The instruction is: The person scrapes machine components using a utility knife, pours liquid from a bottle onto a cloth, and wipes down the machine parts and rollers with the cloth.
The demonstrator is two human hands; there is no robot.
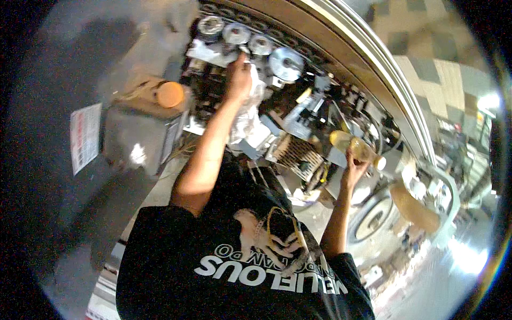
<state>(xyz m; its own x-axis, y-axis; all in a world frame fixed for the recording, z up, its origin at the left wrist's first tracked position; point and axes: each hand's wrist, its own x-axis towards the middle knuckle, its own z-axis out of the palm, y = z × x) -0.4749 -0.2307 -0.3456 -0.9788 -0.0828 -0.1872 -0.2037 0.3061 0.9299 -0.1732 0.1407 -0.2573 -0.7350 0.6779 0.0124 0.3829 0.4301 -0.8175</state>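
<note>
My left hand (240, 80) reaches up to a row of round metal discs on a machine, closed on a crumpled whitish cloth (250, 109) that hangs down beside my wrist. Its fingertips are close to a silvery disc (236, 33); whether they touch it is too blurred to tell. A larger shiny disc (286, 64) sits to the right of the hand. Off to the right, my right hand (356, 166) grips a clear plastic bottle (362, 151) with yellowish contents. The bottle lies tilted, its pale end (380, 162) toward the lower right.
An orange round knob or cap (170, 94) stands out on the grey machine housing (133, 133) at left. A long brown and metal rail (368, 58) curves behind the discs. Dark machine parts, a slatted tan piece (298, 157) and a large wheel (372, 218) lie around my arms.
</note>
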